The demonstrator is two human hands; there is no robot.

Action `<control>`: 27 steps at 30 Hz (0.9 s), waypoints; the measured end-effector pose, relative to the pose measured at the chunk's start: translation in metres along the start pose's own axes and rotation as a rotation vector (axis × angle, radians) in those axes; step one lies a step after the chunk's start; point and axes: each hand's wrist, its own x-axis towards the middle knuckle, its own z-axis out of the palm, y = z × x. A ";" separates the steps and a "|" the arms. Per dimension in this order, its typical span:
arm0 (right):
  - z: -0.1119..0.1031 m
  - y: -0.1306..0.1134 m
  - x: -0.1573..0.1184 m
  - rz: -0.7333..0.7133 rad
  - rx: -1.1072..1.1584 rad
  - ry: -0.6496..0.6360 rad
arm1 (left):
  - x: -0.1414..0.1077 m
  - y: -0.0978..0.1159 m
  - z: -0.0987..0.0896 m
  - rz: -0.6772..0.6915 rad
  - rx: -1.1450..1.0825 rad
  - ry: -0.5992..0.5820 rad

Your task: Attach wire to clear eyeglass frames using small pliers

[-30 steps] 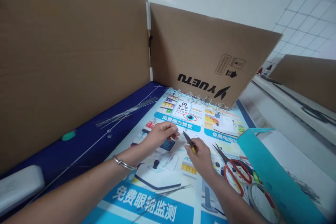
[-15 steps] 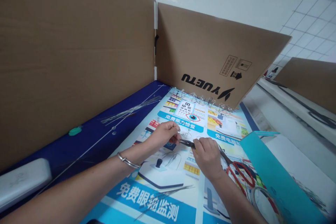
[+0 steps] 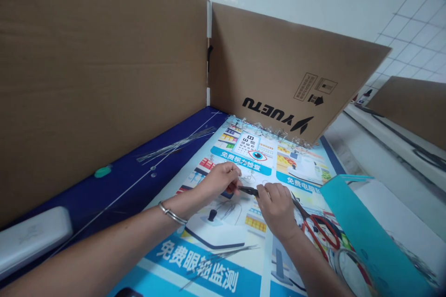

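Observation:
My right hand (image 3: 277, 206) is closed around dark pliers (image 3: 249, 190), whose jaws point left. The tip of the pliers meets the fingers of my left hand (image 3: 225, 180), which are pinched together; what they hold is too small to make out. Thin wire and small clear pieces (image 3: 246, 177) show just beyond my left fingertips. Below my hands, loose wires (image 3: 230, 209) and a bundle of thin wires (image 3: 223, 257) lie on the printed poster (image 3: 266, 271).
Cardboard panels (image 3: 278, 69) stand at the left and back, with clear pieces along the back one's foot. Red-handled scissors (image 3: 322, 232), a tape roll (image 3: 351, 269) and a teal box (image 3: 372, 236) are at the right. More wires (image 3: 177, 144) and a white case (image 3: 35, 241) lie left.
The view has shifted very slightly. My hands and the pliers keep nearly the same pose.

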 end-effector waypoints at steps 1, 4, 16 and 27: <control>0.000 0.000 0.000 -0.002 0.001 0.000 | 0.000 0.000 0.000 0.000 0.001 0.000; 0.000 0.000 0.000 -0.009 0.000 -0.003 | 0.000 -0.001 0.000 0.001 -0.001 0.006; -0.002 -0.001 0.002 -0.024 0.003 -0.005 | 0.001 -0.001 -0.001 -0.014 0.005 0.022; -0.003 -0.004 0.002 -0.013 -0.018 -0.036 | -0.002 0.006 -0.001 0.029 0.053 0.051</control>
